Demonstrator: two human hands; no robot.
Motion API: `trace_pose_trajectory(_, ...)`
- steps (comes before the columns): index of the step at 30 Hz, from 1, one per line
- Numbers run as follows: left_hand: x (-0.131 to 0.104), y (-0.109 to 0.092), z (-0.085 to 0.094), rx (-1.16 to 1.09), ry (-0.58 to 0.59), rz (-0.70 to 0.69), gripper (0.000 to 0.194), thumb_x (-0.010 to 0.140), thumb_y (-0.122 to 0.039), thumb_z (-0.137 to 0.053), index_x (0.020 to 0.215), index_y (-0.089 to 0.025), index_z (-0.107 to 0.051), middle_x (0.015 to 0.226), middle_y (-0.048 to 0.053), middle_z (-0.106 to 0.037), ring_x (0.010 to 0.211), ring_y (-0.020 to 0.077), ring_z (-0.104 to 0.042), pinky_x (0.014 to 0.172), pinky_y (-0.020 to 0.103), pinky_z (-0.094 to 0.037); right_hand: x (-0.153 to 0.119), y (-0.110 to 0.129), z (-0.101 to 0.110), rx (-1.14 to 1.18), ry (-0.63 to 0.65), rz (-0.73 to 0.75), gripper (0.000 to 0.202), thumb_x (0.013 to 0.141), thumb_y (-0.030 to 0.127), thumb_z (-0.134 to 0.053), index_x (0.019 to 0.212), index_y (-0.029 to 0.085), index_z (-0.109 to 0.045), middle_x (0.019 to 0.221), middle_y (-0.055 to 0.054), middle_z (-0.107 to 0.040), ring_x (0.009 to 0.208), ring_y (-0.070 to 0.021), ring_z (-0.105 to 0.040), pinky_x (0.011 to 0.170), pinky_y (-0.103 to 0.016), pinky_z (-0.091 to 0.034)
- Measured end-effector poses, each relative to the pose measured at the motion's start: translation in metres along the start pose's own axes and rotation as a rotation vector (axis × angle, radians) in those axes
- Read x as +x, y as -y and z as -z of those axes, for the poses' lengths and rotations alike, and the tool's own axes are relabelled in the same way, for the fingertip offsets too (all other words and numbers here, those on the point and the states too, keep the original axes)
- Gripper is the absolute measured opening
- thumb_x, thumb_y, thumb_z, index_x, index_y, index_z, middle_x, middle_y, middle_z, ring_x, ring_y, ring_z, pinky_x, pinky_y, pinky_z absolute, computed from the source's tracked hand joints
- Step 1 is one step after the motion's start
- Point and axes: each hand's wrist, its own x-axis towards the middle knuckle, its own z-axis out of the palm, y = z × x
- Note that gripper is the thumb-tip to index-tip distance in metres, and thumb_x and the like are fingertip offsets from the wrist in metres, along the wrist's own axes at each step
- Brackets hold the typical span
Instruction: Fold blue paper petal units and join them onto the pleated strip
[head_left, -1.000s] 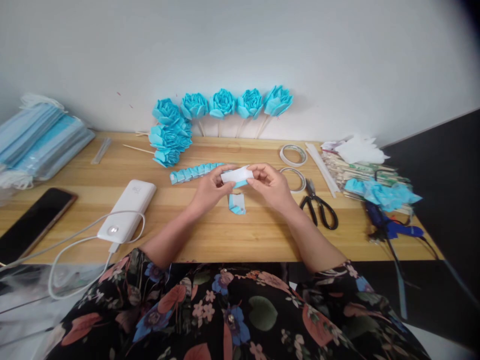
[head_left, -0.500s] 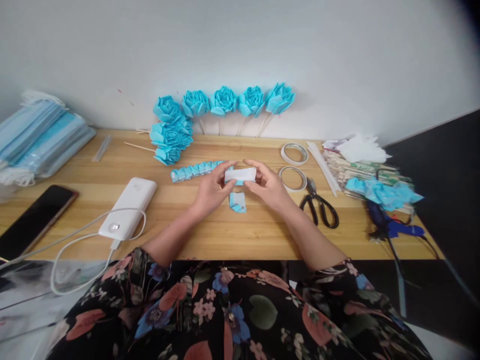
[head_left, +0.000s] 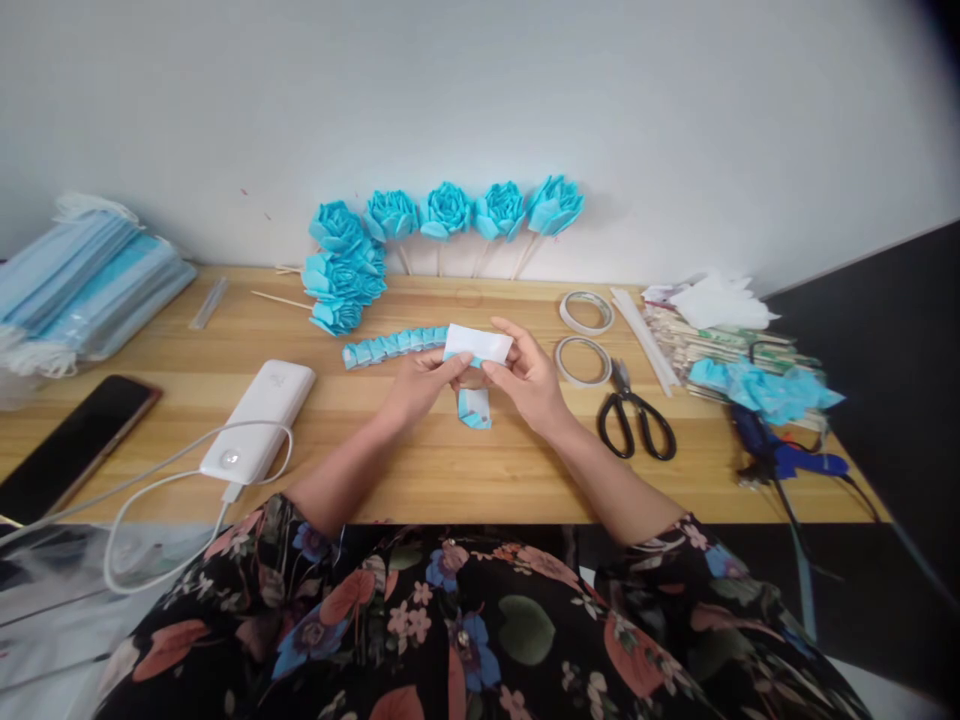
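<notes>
Between my two hands, above the table's middle, is a small white piece of paper-like fabric (head_left: 478, 343) with a blue lower edge. My left hand (head_left: 426, 385) pinches its left side, thumb on the blue edge. My right hand (head_left: 529, 380) grips the right side the same way, its index finger raised along the top. Just below the hands a small folded blue-and-white piece (head_left: 474, 408) lies on the wood, partly covered by the fingers. A row of folded blue pieces (head_left: 390, 346) lies behind my left hand.
Blue fabric flowers (head_left: 446, 210) on sticks stand along the wall. Right of my hands are tape rolls (head_left: 583, 361), black-handled scissors (head_left: 636, 420), glue sticks (head_left: 645, 340) and a blue glue gun (head_left: 802, 458). At left are face masks (head_left: 90, 280), a power bank (head_left: 259, 420) and a phone (head_left: 79, 445).
The white piece has tilted up and shows more of its face. My left fingers have moved from its top edge to behind and below it. Both hands still hold it.
</notes>
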Motion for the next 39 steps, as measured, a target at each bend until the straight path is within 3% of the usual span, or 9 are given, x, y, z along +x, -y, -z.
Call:
trace_pose_trajectory(7,0.001,0.000,0.001,-0.122,-0.009,0.032,0.034,0.076,-0.045,-0.075,0.063,-0.015,-0.066,0.062,0.001,-0.063,0.060,0.0113,-0.055,0.061,0.026,-0.045,0.001,0.000,-0.001,0.045,0.010,0.010,0.062,0.083,0.042,-0.067,0.139,0.030,-0.045,0.093,-0.001,-0.066,0.076,-0.0166,-0.060,0.068,-0.032,-0.056)
trace_pose_trajectory(12,0.004,0.000,0.005,-0.129,-0.050,0.042,0.032,0.075,-0.044,-0.074,0.066,-0.014,-0.065,0.064,0.002,-0.063,0.059,0.0110,-0.055,0.059,0.026,-0.044,0.006,0.002,0.011,-0.131,-0.023,0.072,0.057,0.085,0.037,-0.064,0.139,0.026,-0.049,0.084,0.001,-0.066,0.072,-0.0150,-0.059,0.069,-0.030,-0.052)
trace_pose_trajectory(16,0.006,-0.002,0.009,-0.126,-0.103,0.049,0.030,0.076,-0.042,-0.073,0.070,-0.014,-0.065,0.064,0.002,-0.064,0.057,0.0104,-0.054,0.058,0.025,-0.043,0.005,0.026,0.047,-0.451,-0.188,0.127,0.040,0.088,0.032,-0.059,0.128,0.026,-0.061,0.088,-0.001,-0.070,0.078,-0.0175,-0.064,0.074,-0.032,-0.052)
trace_pose_trajectory(19,0.005,-0.002,0.010,-0.117,-0.091,0.061,0.028,0.076,-0.040,-0.072,0.070,-0.014,-0.065,0.063,0.002,-0.064,0.057,0.0106,-0.055,0.059,0.025,-0.044,-0.014,0.053,0.083,-0.802,-0.268,0.152,0.037,0.088,0.029,-0.059,0.124,0.027,-0.066,0.098,-0.004,-0.074,0.084,-0.0217,-0.067,0.080,-0.037,-0.052)
trace_pose_trajectory(22,0.003,-0.003,0.009,-0.095,-0.052,0.052,0.029,0.078,-0.041,-0.070,0.070,-0.014,-0.065,0.063,0.002,-0.064,0.058,0.0114,-0.056,0.059,0.025,-0.045,-0.047,0.068,0.116,-1.078,-0.260,-0.015,0.036,0.090,0.032,-0.058,0.123,0.025,-0.067,0.093,-0.005,-0.075,0.078,-0.0226,-0.068,0.075,-0.036,-0.049)
trace_pose_trajectory(26,-0.002,-0.007,0.005,0.020,0.025,0.008,0.032,0.080,-0.045,-0.070,0.071,-0.015,-0.068,0.067,0.004,-0.069,0.063,0.0143,-0.062,0.066,0.028,-0.049,-0.091,0.052,0.146,-1.328,-0.254,-0.205,0.033,0.090,0.032,-0.055,0.118,0.021,-0.068,0.092,-0.007,-0.076,0.079,-0.0252,-0.069,0.070,-0.035,-0.047)
trace_pose_trajectory(29,-0.004,-0.006,0.003,0.166,0.141,-0.001,0.031,0.081,-0.046,-0.069,0.079,-0.016,-0.072,0.077,0.006,-0.074,0.073,0.0181,-0.067,0.073,0.030,-0.051,-0.111,0.028,0.152,-1.413,-0.262,-0.248,0.035,0.091,0.037,-0.055,0.118,0.019,-0.067,0.095,-0.010,-0.076,0.086,-0.0287,-0.069,0.072,-0.036,-0.047)
trace_pose_trajectory(33,-0.004,0.000,0.001,0.270,0.264,0.082,0.029,0.081,-0.044,-0.068,0.081,-0.016,-0.073,0.078,0.006,-0.076,0.071,0.0184,-0.067,0.069,0.029,-0.049,-0.116,0.011,0.141,-1.473,-0.239,-0.252,0.040,0.090,0.037,-0.057,0.121,0.015,-0.065,0.099,-0.016,-0.073,0.091,-0.0318,-0.068,0.077,-0.039,-0.048)
trace_pose_trajectory(39,-0.003,0.001,-0.001,0.130,0.255,0.279,0.036,0.077,-0.047,-0.070,0.088,-0.012,-0.070,0.083,0.010,-0.075,0.076,0.0202,-0.069,0.072,0.032,-0.052,-0.117,0.016,0.142,-1.348,-0.264,-0.369,0.043,0.082,0.030,-0.062,0.123,0.016,-0.062,0.103,-0.015,-0.070,0.094,-0.0311,-0.066,0.079,-0.041,-0.050)
